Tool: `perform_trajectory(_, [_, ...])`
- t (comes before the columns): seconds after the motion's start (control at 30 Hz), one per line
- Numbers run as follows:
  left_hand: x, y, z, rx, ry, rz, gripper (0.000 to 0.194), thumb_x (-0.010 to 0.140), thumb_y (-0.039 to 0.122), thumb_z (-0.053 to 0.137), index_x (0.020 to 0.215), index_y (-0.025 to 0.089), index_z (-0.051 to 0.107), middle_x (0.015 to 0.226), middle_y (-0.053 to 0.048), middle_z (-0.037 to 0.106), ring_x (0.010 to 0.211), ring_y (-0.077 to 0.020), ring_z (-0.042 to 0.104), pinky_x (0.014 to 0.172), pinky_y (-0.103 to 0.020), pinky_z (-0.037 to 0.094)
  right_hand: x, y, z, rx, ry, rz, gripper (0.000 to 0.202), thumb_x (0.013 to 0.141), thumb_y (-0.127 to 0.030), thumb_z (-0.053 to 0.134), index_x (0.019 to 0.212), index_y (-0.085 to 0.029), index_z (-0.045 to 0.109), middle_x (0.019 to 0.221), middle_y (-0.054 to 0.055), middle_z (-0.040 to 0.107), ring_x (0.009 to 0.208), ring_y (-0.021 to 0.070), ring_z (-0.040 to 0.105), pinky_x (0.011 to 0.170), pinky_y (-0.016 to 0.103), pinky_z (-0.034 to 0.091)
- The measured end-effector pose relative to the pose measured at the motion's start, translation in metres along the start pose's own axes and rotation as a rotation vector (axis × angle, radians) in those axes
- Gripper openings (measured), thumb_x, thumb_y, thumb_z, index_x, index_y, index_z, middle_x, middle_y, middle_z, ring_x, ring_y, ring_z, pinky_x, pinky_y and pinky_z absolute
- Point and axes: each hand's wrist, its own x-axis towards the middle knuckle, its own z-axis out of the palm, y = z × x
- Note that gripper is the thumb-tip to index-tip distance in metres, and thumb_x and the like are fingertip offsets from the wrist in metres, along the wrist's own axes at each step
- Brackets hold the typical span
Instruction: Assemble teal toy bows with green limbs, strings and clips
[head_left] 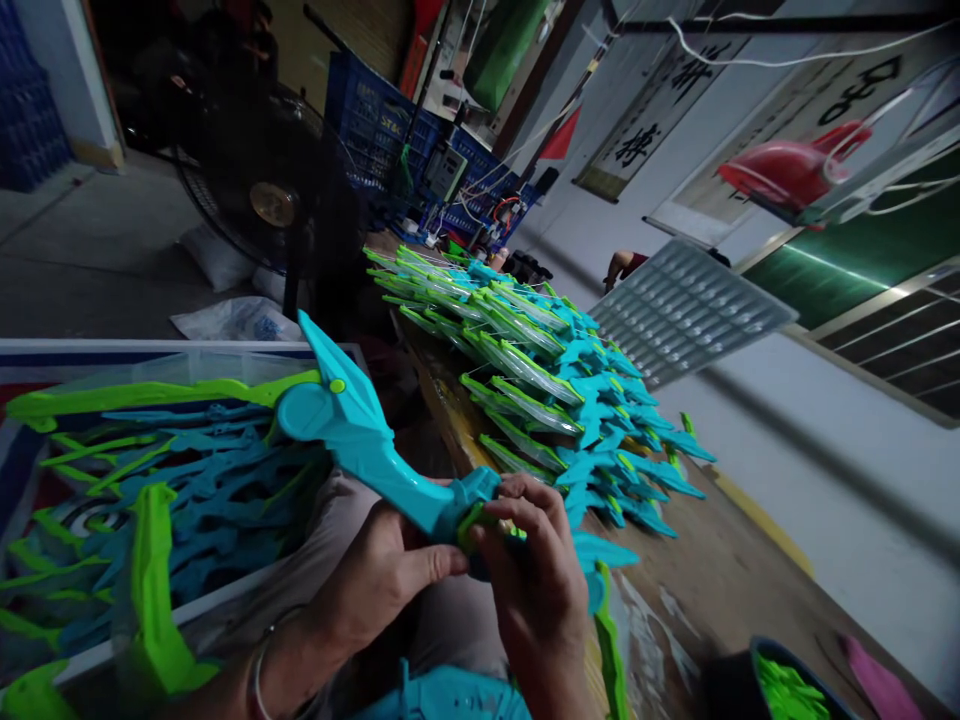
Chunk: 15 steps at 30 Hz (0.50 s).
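Left hand point(381, 572) gripping the blue frame point(409, 488), best steadied toward ten o'clock, my right hand point(538, 568) pinches its green piece point(470, 524).

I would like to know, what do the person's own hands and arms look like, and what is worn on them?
The left hand and the right hand wear no gloves. A thin, shiny, pale bracelet circles the left wrist. No sleeves show on the visible forearms.
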Motion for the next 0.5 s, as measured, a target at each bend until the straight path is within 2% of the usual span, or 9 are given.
perform_trajectory(0.2, [-0.002,0.003,0.005,0.076,0.043,0.010,0.033,0.077,0.027,0.080,0.110,0.023,0.077,0.111,-0.002,0.078,0.107,-0.0285,0.070,0.097,-0.035,0.056,-0.004,0.000,-0.001,-0.057,0.011,-0.101,0.017,0.095,-0.007,0.059,0.104,-0.022,0.060,0.108,0.005,0.059,0.111,0.0207,0.055,0.095,0.034,0.046])
perform_trajectory(0.3, [-0.003,-0.001,0.003,0.053,0.023,0.005,0.038,0.078,0.027,0.079,0.115,0.022,0.075,0.119,-0.003,0.076,0.114,-0.0293,0.067,0.101,-0.037,0.054,-0.002,-0.002,-0.006,-0.103,-0.023,-0.168,0.026,0.095,-0.004,0.058,0.112,-0.023,0.064,0.102,0.005,0.059,0.104,0.0205,0.054,0.092,0.035,0.046])
perform_trajectory(0.37, [-0.003,-0.005,0.002,0.038,0.007,0.012,0.040,0.079,0.027,0.079,0.119,0.022,0.073,0.123,-0.004,0.074,0.119,-0.0310,0.065,0.104,-0.039,0.052,-0.003,-0.003,-0.007,-0.098,-0.040,-0.168,0.031,0.095,-0.003,0.057,0.117,-0.024,0.065,0.099,0.004,0.058,0.100,0.0198,0.054,0.086,0.033,0.047])
perform_trajectory(0.5, [-0.004,-0.009,0.002,0.029,-0.008,0.010,0.040,0.079,0.029,0.079,0.118,0.022,0.074,0.121,-0.006,0.075,0.116,-0.0327,0.066,0.101,-0.041,0.054,-0.009,-0.004,-0.004,-0.034,-0.012,-0.098,0.033,0.094,-0.002,0.056,0.116,-0.026,0.064,0.098,0.003,0.057,0.095,0.0180,0.056,0.078,0.029,0.050])
